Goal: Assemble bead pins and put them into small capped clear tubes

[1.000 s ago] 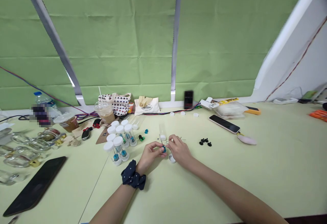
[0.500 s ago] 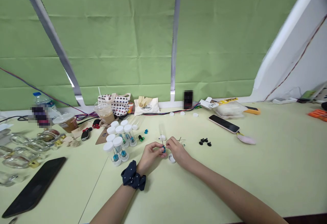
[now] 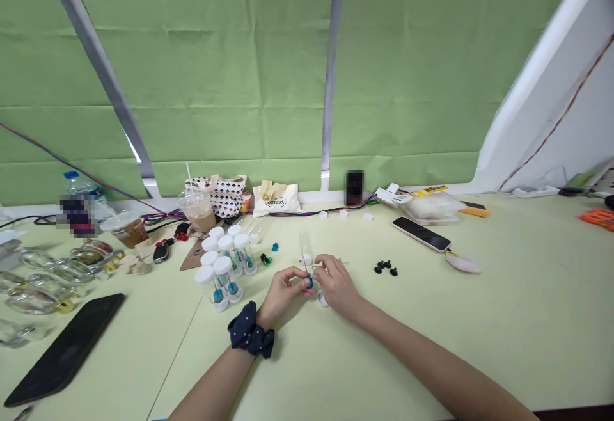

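Observation:
My left hand (image 3: 284, 291) pinches a small teal-blue piece (image 3: 310, 282) with a thin dark rod standing up from it. Close against it on the right, my right hand (image 3: 339, 288) has thumb and fingers pressed together; what they hold, if anything, is hidden. Partly under the right hand lies a white round cap (image 3: 321, 299). Behind the hands is a clear tube (image 3: 305, 243) with a white end. Several white-capped clear tubes (image 3: 222, 266) with blue parts inside stand to the left. Near them lie a green-and-black piece (image 3: 265, 260) and a blue piece (image 3: 275, 247).
Several black stoppers (image 3: 385, 267) and a phone (image 3: 422, 234) lie to the right. At left are a black tablet (image 3: 67, 347), clear glass-like items (image 3: 43, 290) and drink cups (image 3: 199, 213). White caps (image 3: 343, 214), cables and a pouch (image 3: 275, 199) line the back.
My right hand has shifted slightly and its fingers have risen and curled a little beside the blue piece. The left hand keeps its pinch almost unmoved.

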A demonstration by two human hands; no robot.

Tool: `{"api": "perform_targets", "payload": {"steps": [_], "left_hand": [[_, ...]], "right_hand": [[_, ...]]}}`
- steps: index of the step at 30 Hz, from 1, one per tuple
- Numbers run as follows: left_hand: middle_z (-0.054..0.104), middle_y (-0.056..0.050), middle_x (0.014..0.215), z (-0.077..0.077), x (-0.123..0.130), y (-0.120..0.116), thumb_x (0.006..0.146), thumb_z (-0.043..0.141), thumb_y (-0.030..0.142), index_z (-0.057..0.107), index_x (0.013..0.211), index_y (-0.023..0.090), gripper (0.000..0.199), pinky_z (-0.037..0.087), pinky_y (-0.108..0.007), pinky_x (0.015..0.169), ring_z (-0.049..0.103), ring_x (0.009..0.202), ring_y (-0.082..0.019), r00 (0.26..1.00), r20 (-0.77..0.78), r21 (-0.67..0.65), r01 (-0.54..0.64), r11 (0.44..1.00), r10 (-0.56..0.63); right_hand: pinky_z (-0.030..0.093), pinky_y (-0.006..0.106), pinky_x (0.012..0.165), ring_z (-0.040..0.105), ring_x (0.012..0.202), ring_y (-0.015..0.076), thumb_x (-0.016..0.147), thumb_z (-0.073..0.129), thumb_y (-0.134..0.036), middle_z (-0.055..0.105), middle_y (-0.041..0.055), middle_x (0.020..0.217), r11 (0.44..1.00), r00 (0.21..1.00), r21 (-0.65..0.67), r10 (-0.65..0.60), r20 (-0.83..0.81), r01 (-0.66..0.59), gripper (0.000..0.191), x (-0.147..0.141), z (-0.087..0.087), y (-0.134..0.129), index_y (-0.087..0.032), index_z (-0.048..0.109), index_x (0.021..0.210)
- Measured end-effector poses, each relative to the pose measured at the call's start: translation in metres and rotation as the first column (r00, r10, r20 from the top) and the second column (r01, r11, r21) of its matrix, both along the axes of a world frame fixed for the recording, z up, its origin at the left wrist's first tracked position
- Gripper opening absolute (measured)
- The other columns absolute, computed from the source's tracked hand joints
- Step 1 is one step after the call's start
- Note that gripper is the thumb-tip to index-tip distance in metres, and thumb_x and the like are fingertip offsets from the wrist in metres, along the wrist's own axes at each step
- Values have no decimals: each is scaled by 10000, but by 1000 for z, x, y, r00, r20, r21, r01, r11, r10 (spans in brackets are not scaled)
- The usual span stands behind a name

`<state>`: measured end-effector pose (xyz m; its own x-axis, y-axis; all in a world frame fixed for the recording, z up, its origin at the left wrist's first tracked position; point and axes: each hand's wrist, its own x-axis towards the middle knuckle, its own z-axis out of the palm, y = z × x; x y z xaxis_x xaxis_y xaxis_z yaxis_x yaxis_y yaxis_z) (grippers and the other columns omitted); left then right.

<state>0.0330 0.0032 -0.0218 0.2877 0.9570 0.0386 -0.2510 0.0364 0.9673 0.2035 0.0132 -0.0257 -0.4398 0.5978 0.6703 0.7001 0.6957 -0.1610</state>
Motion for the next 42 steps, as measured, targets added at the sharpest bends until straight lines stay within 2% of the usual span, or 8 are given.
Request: {"api": "perform_targets", "payload": {"steps": [3, 8, 13, 19, 23, 32, 36, 42], "left_hand": [[691, -67, 783, -1, 0, 0, 656, 743, 323, 604, 800, 119, 285, 531, -346, 693, 683, 666, -203, 1000, -1, 0, 8, 1000, -8], [696, -75, 773, -3, 0, 0, 657, 745, 309, 599, 802, 116, 282, 528, -340, 688, 686, 677, -213, 1000, -11, -3, 20, 1000, -20], [698, -84, 772, -4, 0, 2, 648, 751, 309, 595, 801, 113, 293, 524, -338, 672, 685, 674, -217, 1000, -16, 4, 9, 1000, -9], [688, -68, 755, -2, 1, 2, 663, 739, 308, 599, 804, 114, 278, 526, -338, 677, 679, 657, -200, 999, -25, 13, -21, 1000, 21], [688, -67, 753, -1, 0, 2, 665, 737, 316, 591, 801, 118, 281, 527, -346, 682, 681, 657, -205, 1000, -19, 8, -21, 1000, 21], [690, -76, 758, -3, 1, 0, 670, 732, 313, 585, 794, 121, 272, 523, -379, 704, 680, 673, -216, 999, -30, 13, 13, 1000, -13], [676, -67, 755, -3, 2, -1, 674, 727, 285, 605, 794, 123, 236, 515, -377, 727, 669, 691, -204, 999, -35, 61, 23, 998, -21], [627, -76, 899, 1, 5, -5, 675, 716, 266, 632, 753, 131, 176, 486, -320, 759, 631, 788, -186, 995, -92, 250, -24, 968, 49]], "right_hand": [[345, 340, 734, 453, 919, 219, 851, 442, -101, 502, 92, 1034, 997, 998, 49, -60, 36, 58, 121, 0, -1, 1, -174, 517, 789], [329, 308, 695, 475, 813, 183, 874, 427, -128, 548, 62, 894, 995, 988, 4, -96, 120, 96, 143, 1, -4, 3, -179, 519, 778], [320, 234, 553, 491, 622, 128, 907, 393, -188, 543, 11, 747, 964, 995, -254, -51, 88, 71, 157, 1, -11, 6, -194, 491, 784], [377, 236, 611, 531, 706, 142, 908, 360, -185, 552, 12, 816, 908, 991, -412, 21, -135, -76, 91, -2, -6, 5, -207, 448, 911], [389, 234, 611, 510, 692, 131, 894, 367, -154, 517, 21, 839, 918, 985, -376, 71, -157, -127, 91, 0, -2, 4, -193, 447, 874], [322, 220, 558, 480, 809, 157, 880, 432, -149, 513, 48, 930, 992, 999, -117, -48, -2, 48, 144, 3, -5, 5, -198, 537, 795], [320, 228, 556, 462, 794, 163, 867, 433, -121, 515, 42, 850, 988, 999, -146, -38, 24, 42, 154, 3, -3, 3, -191, 534, 775], [358, 229, 594, 471, 767, 155, 824, 420, -50, 512, 29, 797, 948, 997, -318, -19, -72, -5, 209, 2, 5, -1, -190, 539, 725]]}}
